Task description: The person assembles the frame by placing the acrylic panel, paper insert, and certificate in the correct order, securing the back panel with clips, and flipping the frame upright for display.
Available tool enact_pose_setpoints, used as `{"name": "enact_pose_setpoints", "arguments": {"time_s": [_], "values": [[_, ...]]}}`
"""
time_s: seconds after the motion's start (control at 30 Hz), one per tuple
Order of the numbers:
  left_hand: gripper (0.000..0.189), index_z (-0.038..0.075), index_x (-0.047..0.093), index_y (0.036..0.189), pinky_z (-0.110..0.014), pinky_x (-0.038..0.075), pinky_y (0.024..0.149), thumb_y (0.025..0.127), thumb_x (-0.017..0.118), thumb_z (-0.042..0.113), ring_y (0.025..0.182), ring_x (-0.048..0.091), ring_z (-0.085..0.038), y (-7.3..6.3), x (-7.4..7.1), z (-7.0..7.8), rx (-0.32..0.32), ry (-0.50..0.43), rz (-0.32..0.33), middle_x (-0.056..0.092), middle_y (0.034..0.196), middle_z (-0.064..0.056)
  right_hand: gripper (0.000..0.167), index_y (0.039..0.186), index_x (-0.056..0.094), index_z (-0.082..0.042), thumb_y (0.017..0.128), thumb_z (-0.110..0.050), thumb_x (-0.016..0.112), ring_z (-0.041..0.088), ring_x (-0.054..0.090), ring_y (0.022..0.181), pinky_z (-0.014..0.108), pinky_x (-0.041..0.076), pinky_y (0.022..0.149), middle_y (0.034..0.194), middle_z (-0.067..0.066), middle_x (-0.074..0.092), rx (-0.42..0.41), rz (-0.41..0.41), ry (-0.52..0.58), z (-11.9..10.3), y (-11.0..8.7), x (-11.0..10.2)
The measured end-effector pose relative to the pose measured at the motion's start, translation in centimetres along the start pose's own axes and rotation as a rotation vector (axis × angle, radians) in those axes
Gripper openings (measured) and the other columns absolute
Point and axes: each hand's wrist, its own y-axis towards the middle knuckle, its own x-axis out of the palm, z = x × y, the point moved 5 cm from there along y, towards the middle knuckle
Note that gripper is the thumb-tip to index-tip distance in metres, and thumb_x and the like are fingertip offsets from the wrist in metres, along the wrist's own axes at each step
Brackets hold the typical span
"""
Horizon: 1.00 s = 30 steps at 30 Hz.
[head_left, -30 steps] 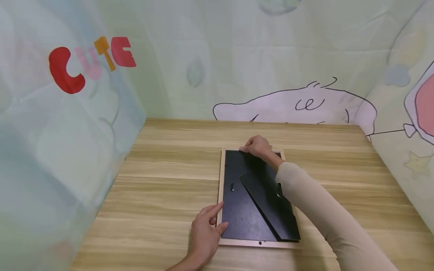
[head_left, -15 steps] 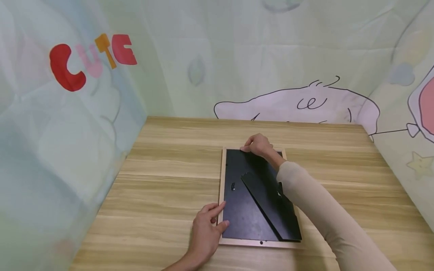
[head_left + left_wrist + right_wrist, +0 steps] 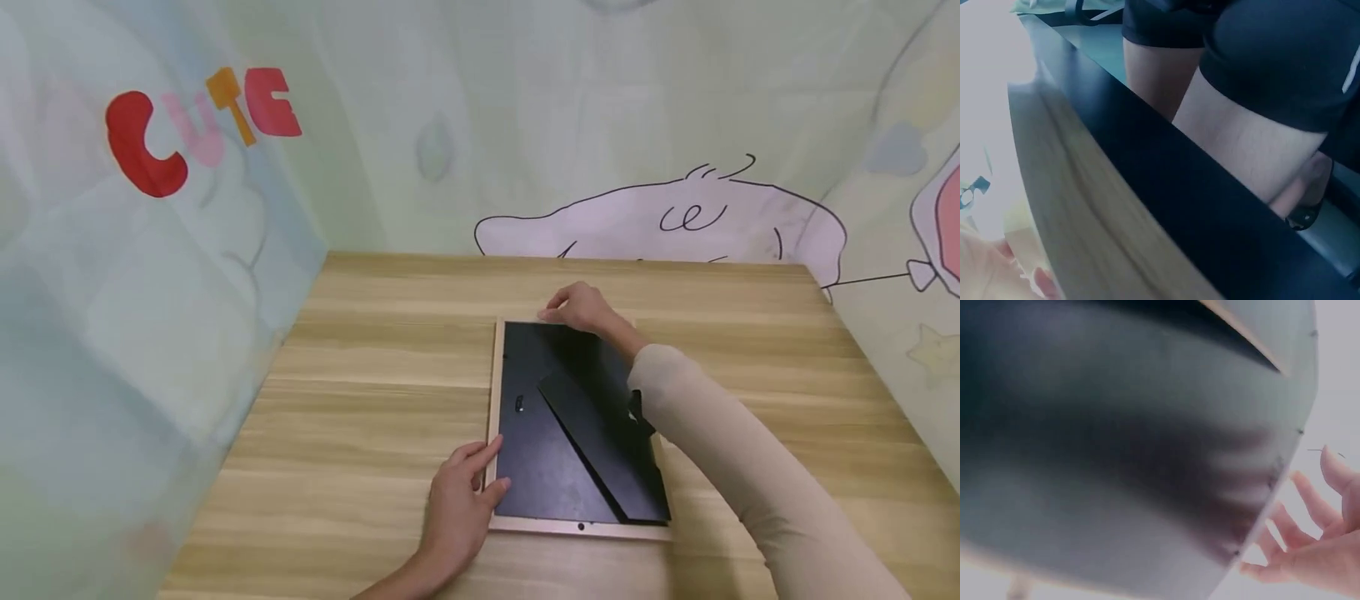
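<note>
A picture frame point(image 3: 575, 527) with a pale wooden rim lies back side up on the table, its black backing board point(image 3: 540, 475) facing me. A black easel stand point(image 3: 600, 442) slants across the board, its near end slightly raised. My left hand point(image 3: 457, 508) rests at the frame's left side, index finger on the rim and thumb tip over the board's edge. At the far edge, my right hand point(image 3: 581, 307) reaches over, fingertips by the rim. In the right wrist view, the right hand's fingers point(image 3: 1297, 534) are spread along the board's edge, with the thumb standing apart.
The wood-grain table point(image 3: 360, 417) meets printed cloth walls at the back and sides; the left one carries the word CUTE point(image 3: 146, 146). In the left wrist view, a person's legs point(image 3: 1241, 150) are beside the table's dark edge point(image 3: 1141, 156).
My right hand has shifted slightly away from the board, onto and just past the frame's far rim. The left hand stays at the left side. The whole head view has shifted a little.
</note>
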Motion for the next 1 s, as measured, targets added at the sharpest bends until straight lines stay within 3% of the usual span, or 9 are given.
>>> {"name": "enact_pose_setpoints", "arguments": {"time_s": [0.13,0.2,0.27,0.37,0.43,0.47,0.6,0.73,1.0], "values": [[0.069,0.028,0.055,0.145,-0.028,0.049,0.082,0.082,0.083,0.021,0.096,0.058,-0.011,0.3,-0.3,0.6,0.050,0.070,0.005,0.064,0.133,0.002,0.034,0.114,0.073,-0.005,0.096,-0.033,0.069,0.023,0.061,0.080,0.034,0.049,0.073,0.097,0.014,0.072,-0.057,0.078,-0.085,-0.2,-1.8,-3.5],[0.072,0.027,0.054,0.146,-0.034,0.049,0.089,0.081,0.084,0.027,0.104,0.058,-0.015,0.3,-0.6,1.4,0.130,0.154,0.033,0.061,0.133,0.001,0.030,0.108,0.073,-0.006,0.095,-0.032,0.069,0.020,0.061,0.072,0.032,0.047,0.067,0.087,0.012,0.072,-0.078,0.121,-0.117,0.1,-3.3,-5.2],[0.064,0.027,0.062,0.137,-0.037,0.046,0.090,0.079,0.086,0.030,0.107,0.056,-0.018,0.0,-0.8,2.6,0.275,0.232,0.068,0.063,0.127,0.001,0.027,0.100,0.074,-0.006,0.095,-0.032,0.069,0.019,0.060,0.067,0.030,0.044,0.062,0.081,0.011,0.072,-0.095,0.144,-0.138,1.0,-5.1,-6.7],[0.039,0.027,0.076,0.112,-0.028,0.038,0.077,0.075,0.087,0.031,0.092,0.054,-0.011,-0.7,-0.5,4.8,0.567,0.318,0.095,0.066,0.104,0.008,0.027,0.092,0.071,-0.006,0.095,-0.032,0.068,0.019,0.059,0.063,0.030,0.044,0.057,0.075,0.009,0.069,-0.073,0.117,-0.115,3.5,-7.7,-7.8],[0.025,0.026,0.080,0.097,-0.024,0.035,0.073,0.074,0.087,0.031,0.085,0.054,-0.009,-0.8,0.1,5.8,0.703,0.312,0.035,0.068,0.090,0.011,0.028,0.091,0.068,-0.005,0.096,-0.032,0.068,0.019,0.059,0.062,0.031,0.047,0.056,0.073,0.008,0.067,-0.024,0.054,-0.053,5.5,-9.3,-7.9],[0.022,0.026,0.080,0.094,-0.023,0.035,0.073,0.074,0.086,0.031,0.083,0.054,-0.008,-0.8,0.4,6.0,0.732,0.302,-0.010,0.068,0.087,0.012,0.028,0.092,0.067,-0.003,0.097,-0.031,0.067,0.019,0.060,0.062,0.032,0.049,0.056,0.072,0.008,0.066,0.004,0.013,-0.013,6.6,-10.0,-7.7],[0.026,0.025,0.080,0.094,-0.022,0.035,0.074,0.072,0.085,0.037,0.083,0.055,-0.008,-0.2,1.7,6.2,0.716,0.297,-0.134,0.071,0.086,0.012,0.030,0.098,0.064,0.002,0.098,-0.028,0.066,0.019,0.062,0.064,0.034,0.057,0.059,0.074,0.007,0.065,0.107,-0.142,0.149,9.9,-12.2,-6.0],[0.027,0.025,0.080,0.096,-0.022,0.033,0.074,0.073,0.085,0.039,0.085,0.056,-0.008,0.0,3.0,6.5,0.685,0.297,-0.181,0.070,0.086,0.011,0.029,0.103,0.064,0.002,0.098,-0.026,0.066,0.018,0.063,0.063,0.035,0.059,0.061,0.077,0.008,0.065,0.151,-0.236,0.260,11.5,-13.4,-4.1],[0.022,0.025,0.078,0.090,-0.020,0.037,0.075,0.077,0.083,0.042,0.083,0.056,-0.005,-0.4,6.3,7.8,0.697,0.301,-0.262,0.066,0.082,0.011,0.031,0.107,0.059,0.005,0.101,-0.026,0.061,0.019,0.065,0.058,0.040,0.061,0.060,0.074,0.009,0.062,0.182,-0.350,0.461,13.2,-14.5,-1.1]]}}
